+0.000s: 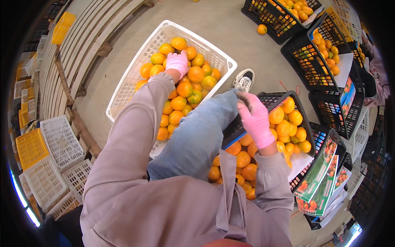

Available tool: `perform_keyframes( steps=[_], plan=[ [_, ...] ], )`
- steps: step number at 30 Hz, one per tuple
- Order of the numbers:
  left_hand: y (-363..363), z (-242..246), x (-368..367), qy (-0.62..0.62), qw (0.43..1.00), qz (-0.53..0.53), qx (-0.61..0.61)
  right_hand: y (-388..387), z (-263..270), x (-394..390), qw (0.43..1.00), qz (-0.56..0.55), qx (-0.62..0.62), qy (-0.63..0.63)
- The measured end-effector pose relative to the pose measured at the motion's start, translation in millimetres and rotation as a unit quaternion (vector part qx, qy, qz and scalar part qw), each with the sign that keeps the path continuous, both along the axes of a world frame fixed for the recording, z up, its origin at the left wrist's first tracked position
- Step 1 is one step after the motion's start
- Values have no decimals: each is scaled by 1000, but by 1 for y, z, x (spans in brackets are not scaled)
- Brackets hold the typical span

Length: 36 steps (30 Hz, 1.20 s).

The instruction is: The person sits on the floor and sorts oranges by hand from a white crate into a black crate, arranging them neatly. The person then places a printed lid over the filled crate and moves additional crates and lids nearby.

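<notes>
My left hand (177, 63), in a pink glove, reaches into a white plastic crate (126, 83) of mandarin oranges (195, 74). Its fingers curl down among the fruit at the far end, and what lies under them is hidden. My right hand (254, 119), also gloved in pink with bare fingertips, hangs beside my jeans-covered knee (226, 102). No fruit shows in it, and thumb and fingers are slightly apart. Below it stand mandarins (243, 159) in a black plastic crate (308, 132) on my right. A dark panel with a blue edge (237, 140) lies partly under that hand.
More black crates (304, 61) of mandarins line the right side, and a loose mandarin (262, 29) lies on the floor. Printed cardboard sheets (321, 182) rest at the lower right. At left are a wooden pallet (92, 27) and stacked white crates (61, 140). Another person's sleeve (378, 68) shows far right.
</notes>
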<state>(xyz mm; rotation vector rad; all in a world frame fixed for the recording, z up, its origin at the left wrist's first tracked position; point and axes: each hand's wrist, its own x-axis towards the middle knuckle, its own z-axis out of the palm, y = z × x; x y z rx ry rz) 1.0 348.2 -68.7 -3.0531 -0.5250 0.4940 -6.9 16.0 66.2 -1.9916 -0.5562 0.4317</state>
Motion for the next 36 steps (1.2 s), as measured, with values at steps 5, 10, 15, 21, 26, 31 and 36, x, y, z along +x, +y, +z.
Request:
perform_keyframes(
  steps=[5, 10, 15, 21, 26, 31, 36],
  plan=[
    [0, 29, -4, 11, 998, 57, -15, 36, -13, 9, 995, 15, 73, 70],
    [7, 79, -14, -71, 977, 150, -131, 68, -29, 22, 989, 21, 87, 116],
    [-9, 98, -33, -126, 814, 92, -560, 115, -35, 24, 991, 5, 109, 76],
    [10, 10, 9, -181, 965, -139, -129, 57, -19, -2, 972, -85, 127, 181],
    [16, -40, 37, -1, 996, -85, -10, -90, 16, -25, 975, -202, 13, 88],
    [23, -38, 33, -81, 992, -80, -49, -224, 8, -17, 895, -401, 101, 167],
    [15, -9, 21, -257, 956, -32, -140, -265, -62, -4, 874, -380, 98, 285]
  ],
)
